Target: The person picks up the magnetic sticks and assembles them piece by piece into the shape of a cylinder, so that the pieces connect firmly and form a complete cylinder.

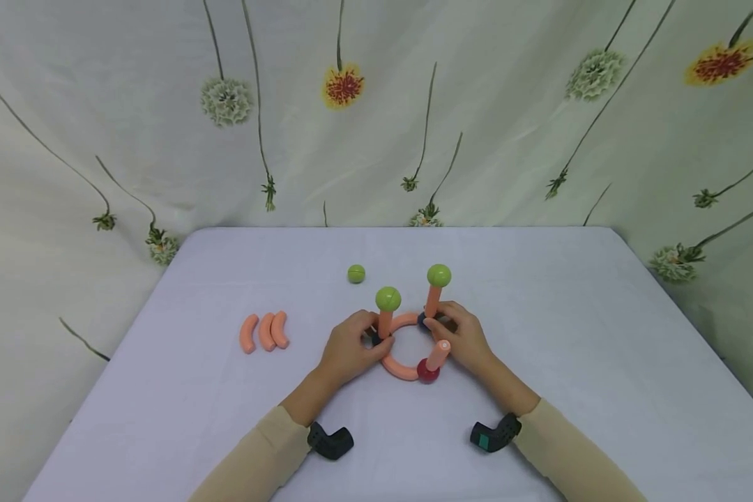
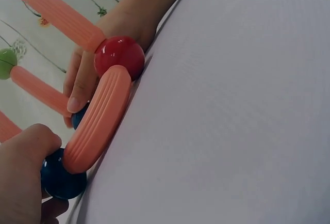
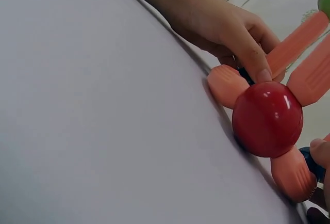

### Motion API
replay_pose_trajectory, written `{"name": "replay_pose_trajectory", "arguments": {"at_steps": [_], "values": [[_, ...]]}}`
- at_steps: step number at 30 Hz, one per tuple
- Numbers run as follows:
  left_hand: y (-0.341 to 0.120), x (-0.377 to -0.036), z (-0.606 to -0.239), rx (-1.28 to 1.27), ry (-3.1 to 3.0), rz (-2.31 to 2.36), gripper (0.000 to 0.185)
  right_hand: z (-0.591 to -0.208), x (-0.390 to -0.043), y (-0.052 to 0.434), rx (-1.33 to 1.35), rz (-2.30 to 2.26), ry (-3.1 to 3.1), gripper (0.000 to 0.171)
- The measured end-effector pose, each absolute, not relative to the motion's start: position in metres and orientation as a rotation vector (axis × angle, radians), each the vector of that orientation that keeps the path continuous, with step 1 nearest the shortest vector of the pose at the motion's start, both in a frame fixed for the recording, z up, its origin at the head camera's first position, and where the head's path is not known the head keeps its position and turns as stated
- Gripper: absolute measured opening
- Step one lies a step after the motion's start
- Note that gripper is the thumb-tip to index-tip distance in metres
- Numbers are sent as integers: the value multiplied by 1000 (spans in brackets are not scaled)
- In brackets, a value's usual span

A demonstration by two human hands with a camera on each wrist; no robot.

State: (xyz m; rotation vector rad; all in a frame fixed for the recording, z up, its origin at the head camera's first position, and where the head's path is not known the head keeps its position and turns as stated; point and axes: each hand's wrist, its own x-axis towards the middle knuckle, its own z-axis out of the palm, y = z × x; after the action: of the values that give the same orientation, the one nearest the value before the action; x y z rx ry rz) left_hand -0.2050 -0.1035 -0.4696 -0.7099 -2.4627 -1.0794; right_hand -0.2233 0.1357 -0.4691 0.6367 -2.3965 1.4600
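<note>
A ring of curved orange pieces point(image 1: 400, 369) lies on the table, joined by two dark blue balls and a red ball point(image 1: 428, 371). An orange rod stands up from each ball. Green balls point(image 1: 388, 298) top the two rods on the blue balls; the rod point(image 1: 439, 354) on the red ball has a bare upper end. My left hand point(image 1: 350, 345) grips the left blue ball point(image 2: 64, 177) between thumb and fingers. With thumb and fingers, my right hand point(image 1: 464, 338) holds the other blue ball point(image 1: 422, 321), at the ring's back right.
Three loose curved orange pieces point(image 1: 266, 332) lie side by side to the left of the ring. Behind it sits a single green ball point(image 1: 355, 273). The table point(image 1: 571, 314) has a pale cover, and a flower-patterned cloth point(image 1: 496, 104) hangs behind.
</note>
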Motion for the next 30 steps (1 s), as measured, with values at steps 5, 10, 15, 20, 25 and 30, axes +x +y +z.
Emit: {"name": "replay_pose_trajectory", "arguments": {"at_steps": [5,10,15,20,25,30], "values": [[-103,-205,-469,-791,-2500,-1112,22,-461,-223,135,685,1475,-2422,22],[-102,-203,-468,-858,-2529,-1077,23,-436,-215,131,721,1500,-2452,23],[-101,-204,-469,-868,-2520,-1053,24,-426,-213,129,653,1520,-2528,24],[-101,-205,-468,-827,-2518,-1109,25,-425,-218,128,643,1543,-2508,22],[-101,-205,-466,-792,-2504,-1149,26,-448,-241,132,638,1586,-2514,23],[-101,-205,-467,-767,-2500,-1156,28,-443,-249,132,670,1629,-2565,25]]}}
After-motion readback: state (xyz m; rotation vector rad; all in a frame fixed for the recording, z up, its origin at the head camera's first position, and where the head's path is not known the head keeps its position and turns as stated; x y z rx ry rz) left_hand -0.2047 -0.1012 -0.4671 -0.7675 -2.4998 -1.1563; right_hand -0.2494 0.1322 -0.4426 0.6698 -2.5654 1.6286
